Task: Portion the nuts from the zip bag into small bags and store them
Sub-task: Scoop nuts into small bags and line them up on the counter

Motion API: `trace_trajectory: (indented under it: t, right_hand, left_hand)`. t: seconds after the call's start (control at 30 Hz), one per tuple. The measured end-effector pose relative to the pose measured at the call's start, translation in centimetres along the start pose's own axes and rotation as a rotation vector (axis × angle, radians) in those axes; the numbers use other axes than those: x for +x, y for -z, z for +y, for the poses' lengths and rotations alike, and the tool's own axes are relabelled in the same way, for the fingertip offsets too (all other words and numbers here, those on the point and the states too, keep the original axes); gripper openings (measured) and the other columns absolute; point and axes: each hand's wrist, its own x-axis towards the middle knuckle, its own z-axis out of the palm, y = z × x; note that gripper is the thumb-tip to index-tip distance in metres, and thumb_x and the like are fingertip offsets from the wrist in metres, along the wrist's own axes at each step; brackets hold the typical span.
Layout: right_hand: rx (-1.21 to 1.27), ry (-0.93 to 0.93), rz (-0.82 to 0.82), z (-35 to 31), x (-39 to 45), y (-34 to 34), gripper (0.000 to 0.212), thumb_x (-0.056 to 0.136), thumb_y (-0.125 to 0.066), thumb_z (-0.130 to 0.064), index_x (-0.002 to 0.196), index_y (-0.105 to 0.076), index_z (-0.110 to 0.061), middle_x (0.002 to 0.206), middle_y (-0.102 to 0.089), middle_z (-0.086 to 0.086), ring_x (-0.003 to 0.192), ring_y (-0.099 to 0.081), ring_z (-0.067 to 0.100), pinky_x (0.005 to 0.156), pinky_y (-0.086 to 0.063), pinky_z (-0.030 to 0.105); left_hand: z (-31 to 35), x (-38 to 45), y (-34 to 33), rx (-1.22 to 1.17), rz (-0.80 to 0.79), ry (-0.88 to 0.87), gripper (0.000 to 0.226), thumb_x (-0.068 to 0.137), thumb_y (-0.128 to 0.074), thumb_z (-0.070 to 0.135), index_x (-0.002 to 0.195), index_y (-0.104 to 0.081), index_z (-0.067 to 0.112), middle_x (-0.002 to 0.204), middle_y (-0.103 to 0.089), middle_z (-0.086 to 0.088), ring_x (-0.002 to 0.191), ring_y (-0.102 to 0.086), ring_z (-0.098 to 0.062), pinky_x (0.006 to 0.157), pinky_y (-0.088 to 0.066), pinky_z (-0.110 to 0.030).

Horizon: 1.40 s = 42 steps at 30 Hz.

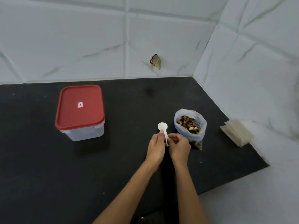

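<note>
1. Both forearms enter from the lower centre of the frame and meet at centre. The left hand (156, 146) has its fingers curled around the neck of a small white plastic measuring spoon (163, 130); the right hand (179, 147) pinches the lower end of its handle. The bowl of the spoon points up-frame and appears empty, which suggests the grip is being adjusted or passed over before scooping.
2. Just right of the hands stands a clear zip bag with blue-tinted rim (191, 126). Its mouth is open and rolled wide, so the mixed nuts (188, 124) inside are exposed for scooping.
3. At the right edge of the frame, a stack of small translucent bags (237, 132) lies flat, well apart from the zip bag but likely within reach of the right hand. None appears filled.
4. At the left of centre, a clear rectangular plastic container with red lid (80, 112) sits closed; it is probably the storage destination.
5. All items rest on a black countertop (48, 167) against a white marbled wall (64, 46).
6. Judgement: portioning has not begun.
</note>
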Motion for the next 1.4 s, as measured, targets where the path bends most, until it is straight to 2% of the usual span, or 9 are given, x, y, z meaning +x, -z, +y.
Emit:
trace_trajectory:
  t: [0.2,0.3,0.4,0.63,0.77,0.9,1.03,1.17,1.4]
  right_hand:
    - [-0.121,0.063,-0.047,-0.2,0.4,0.1,0.017,0.091,-0.058,-0.012,0.104,-0.068,-0.017,0.098,-0.069,-0.002,0.090,-0.063,0.011,0.072,-0.044,0.020]
    - [-0.199,0.082,-0.037,-0.7,0.7,0.8,0.018,0.092,-0.056,-0.017,0.107,-0.067,-0.019,0.101,-0.069,-0.003,0.093,-0.063,0.013,0.071,-0.043,0.022]
    - [-0.239,0.204,-0.011,-1.9,0.9,2.0,0.017,0.092,-0.055,-0.019,0.104,-0.068,-0.020,0.096,-0.069,-0.005,0.088,-0.063,0.011,0.068,-0.044,0.021]
    - [0.065,0.477,0.056,-4.5,3.1,9.1,0.015,0.089,-0.060,-0.018,0.101,-0.069,-0.019,0.089,-0.067,-0.013,0.082,-0.063,0.001,0.076,-0.051,0.016]
    - [0.178,0.397,0.214,-3.0,7.3,15.5,0.016,0.087,-0.062,-0.015,0.102,-0.069,-0.017,0.088,-0.068,-0.008,0.074,-0.060,0.000,0.068,-0.043,0.004]
    - [-0.037,0.169,0.348,1.8,12.1,21.4,0.023,0.089,-0.057,-0.012,0.109,-0.067,-0.010,0.104,-0.070,0.005,0.090,-0.062,0.015,0.075,-0.035,0.012]
    - [-0.276,0.003,0.230,5.6,14.6,24.2,0.033,0.090,-0.051,-0.008,0.122,-0.061,-0.007,0.121,-0.063,0.011,0.113,-0.057,0.027,0.090,-0.041,0.028]
    - [-0.481,-0.083,0.140,6.9,15.3,24.3,0.029,0.094,-0.046,-0.014,0.118,-0.059,-0.004,0.118,-0.062,0.014,0.108,-0.057,0.030,0.072,-0.036,0.027]
    - [-0.467,-0.108,0.180,7.7,15.5,23.0,0.023,0.092,-0.051,-0.023,0.106,-0.059,-0.006,0.109,-0.065,0.013,0.102,-0.060,0.032,0.067,-0.034,0.029]
  left_hand:
    - [1.0,0.7,-0.8,-0.016,0.150,0.063,0.037,0.097,-0.034,0.055,0.101,-0.053,0.023,0.109,-0.063,-0.002,0.102,-0.061,-0.018,0.098,-0.047,-0.040]
    - [2.0,0.8,-1.3,-0.017,0.205,0.035,0.042,0.097,-0.035,0.056,0.086,-0.052,0.019,0.084,-0.058,0.002,0.081,-0.057,-0.012,0.079,-0.049,-0.032]
    - [3.0,0.5,-2.0,-0.024,0.290,-0.072,0.042,0.096,-0.037,0.055,0.082,-0.050,0.018,0.075,-0.052,0.005,0.069,-0.049,-0.008,0.063,-0.039,-0.025]
    - [5.6,-0.6,-8.1,-0.132,0.483,-0.510,0.023,0.101,-0.038,0.036,0.110,-0.052,0.021,0.096,-0.059,0.015,0.087,-0.057,0.008,0.080,-0.045,-0.017]
    - [6.0,-0.1,-13.8,-0.190,0.388,-0.543,0.019,0.102,-0.039,0.031,0.097,-0.057,0.026,0.096,-0.063,0.012,0.095,-0.061,-0.005,0.091,-0.049,-0.032]
    - [5.1,0.4,-20.1,-0.164,0.134,-0.356,0.028,0.101,-0.040,0.038,0.083,-0.059,0.028,0.091,-0.063,0.006,0.094,-0.061,-0.013,0.097,-0.048,-0.041]
    - [3.0,0.9,-24.8,0.055,-0.063,-0.245,0.035,0.098,-0.034,0.053,0.085,-0.057,0.031,0.097,-0.061,0.010,0.100,-0.058,-0.009,0.096,-0.046,-0.034]
    - [1.8,1.2,-27.4,0.182,-0.207,-0.233,0.054,0.095,-0.027,0.062,0.099,-0.062,0.022,0.101,-0.064,0.008,0.096,-0.057,-0.002,0.090,-0.042,-0.027]
    - [1.6,1.3,-28.7,0.184,-0.174,-0.199,0.061,0.096,-0.025,0.060,0.103,-0.064,0.014,0.101,-0.067,0.000,0.098,-0.061,-0.010,0.092,-0.046,-0.030]
